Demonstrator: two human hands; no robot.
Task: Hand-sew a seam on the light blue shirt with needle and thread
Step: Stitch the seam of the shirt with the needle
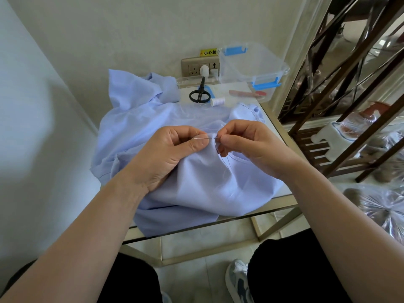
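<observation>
The light blue shirt (209,184) lies bunched on a small glass-topped table (276,136). My left hand (172,154) grips a raised fold of the shirt between thumb and curled fingers. A thin needle (202,138) lies level across that fold, its point toward the left. My right hand (247,143) pinches the needle's right end between thumb and forefinger, close against the left hand. A fine thread shows faintly near the left forefinger. The seam under the fingers is mostly hidden.
Black scissors (200,92), a white thread spool (217,101) and a red strip (247,93) lie behind the shirt. A clear box with blue clips (253,66) stands by the wall socket (201,67). A dark wooden shelf (341,119) stands at right.
</observation>
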